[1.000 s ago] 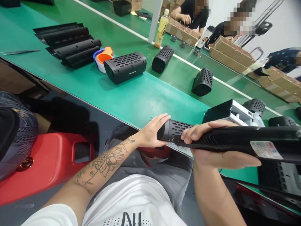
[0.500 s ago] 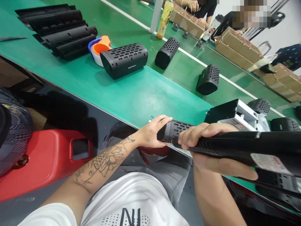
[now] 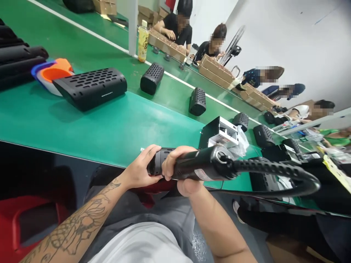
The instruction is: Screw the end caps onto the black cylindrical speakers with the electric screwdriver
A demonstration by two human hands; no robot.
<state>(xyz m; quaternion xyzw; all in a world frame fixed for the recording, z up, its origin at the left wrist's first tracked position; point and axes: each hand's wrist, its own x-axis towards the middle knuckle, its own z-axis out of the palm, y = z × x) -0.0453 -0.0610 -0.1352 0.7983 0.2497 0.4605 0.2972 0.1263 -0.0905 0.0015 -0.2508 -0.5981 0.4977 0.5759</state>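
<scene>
My left hand (image 3: pixel 139 171) is wrapped round the end of a black perforated speaker (image 3: pixel 158 162) at the table's near edge. Closed round a black corded electric screwdriver (image 3: pixel 208 162) is my right hand (image 3: pixel 170 163). The screwdriver lies roughly level, its tip end toward the speaker and its thick cable (image 3: pixel 276 170) looping out to the right. My right hand and the tool cover much of the speaker, and the screwdriver's tip is hidden. A larger speaker (image 3: pixel 93 89) rests on the green table (image 3: pixel 131 124) beyond my left hand, against an orange, white and blue tape roll (image 3: pixel 53 75).
Several black speakers, one here (image 3: pixel 197 101), stand along the green line. A black-and-silver box (image 3: pixel 219 133) sits just past the screwdriver. Black shells (image 3: pixel 19 62) are stacked at left. A yellow bottle (image 3: pixel 143 42) stands by a post (image 3: pixel 133 27). Across the table, people work at cardboard boxes (image 3: pixel 216 71).
The view has swung to the right, so the table things appear farther left. The screwdriver's rear end and cable now show. Both hands keep their holds on the speaker and screwdriver.
</scene>
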